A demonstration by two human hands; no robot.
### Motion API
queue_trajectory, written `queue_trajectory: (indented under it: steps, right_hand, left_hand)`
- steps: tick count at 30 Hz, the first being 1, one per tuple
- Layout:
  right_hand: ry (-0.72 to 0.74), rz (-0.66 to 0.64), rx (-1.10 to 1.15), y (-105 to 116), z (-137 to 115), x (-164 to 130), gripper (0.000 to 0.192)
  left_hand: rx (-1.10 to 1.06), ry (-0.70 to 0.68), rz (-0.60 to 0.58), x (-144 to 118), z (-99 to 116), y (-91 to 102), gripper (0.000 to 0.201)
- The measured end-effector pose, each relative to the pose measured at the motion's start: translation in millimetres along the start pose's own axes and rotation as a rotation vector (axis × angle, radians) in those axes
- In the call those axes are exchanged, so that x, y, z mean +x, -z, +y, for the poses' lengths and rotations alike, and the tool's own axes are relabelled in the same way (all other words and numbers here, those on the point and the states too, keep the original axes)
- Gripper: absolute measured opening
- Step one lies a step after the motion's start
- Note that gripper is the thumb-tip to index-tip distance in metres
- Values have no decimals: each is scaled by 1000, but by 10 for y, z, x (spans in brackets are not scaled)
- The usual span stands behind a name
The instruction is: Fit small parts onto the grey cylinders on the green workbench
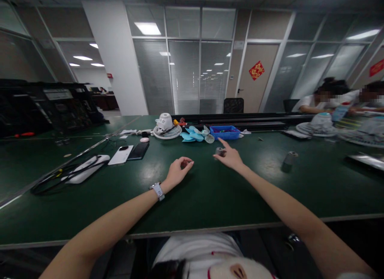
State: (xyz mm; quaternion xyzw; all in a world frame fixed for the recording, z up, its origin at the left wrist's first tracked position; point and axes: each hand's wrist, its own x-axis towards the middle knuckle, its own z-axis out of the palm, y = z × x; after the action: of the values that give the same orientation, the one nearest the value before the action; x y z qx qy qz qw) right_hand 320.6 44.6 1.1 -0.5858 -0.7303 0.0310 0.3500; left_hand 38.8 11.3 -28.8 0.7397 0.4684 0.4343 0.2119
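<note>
My right hand [230,157] reaches over the table, index finger stretched forward. Between its thumb and the other fingers is a small grey cylindrical part [220,151], slightly blurred. Closer to me and to the left, my left hand [179,169] is loosely curled above the table, thumb near the index fingertip, with no object showing in it. Beyond the hands lie light-blue fan blades [192,134] and a blue tray [225,137] of small parts. A second grey cylindrical part [290,158] stands to the right of my right hand.
A white fan housing with a round grille [167,131] sits behind. On the left are a white phone [121,155], a dark phone [138,151], and a white power strip [88,169] with black cables. People [318,103] sit at the far right near other fan parts.
</note>
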Motion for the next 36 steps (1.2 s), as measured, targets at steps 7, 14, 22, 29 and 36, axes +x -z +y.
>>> queue_trajectory:
  steps: [7, 14, 22, 29, 36]
  right_hand:
    - [207, -253, 350, -318, -766, -463, 96]
    - [266, -299, 334, -316, -803, -514, 93]
    - [362, -271, 264, -388, -763, -514, 85]
    - [295, -276, 262, -421, -774, -522, 66]
    - [249, -276, 351, -453, -743, -522, 56]
  left_hand:
    - [64, -205, -41, -40, 184, 33, 36]
    - [73, -217, -81, -2, 185, 59, 29]
    - [49, -287, -103, 72, 207, 66, 22]
    - [80, -281, 23, 74, 294, 78, 17]
    - [119, -113, 147, 92, 79, 108, 21]
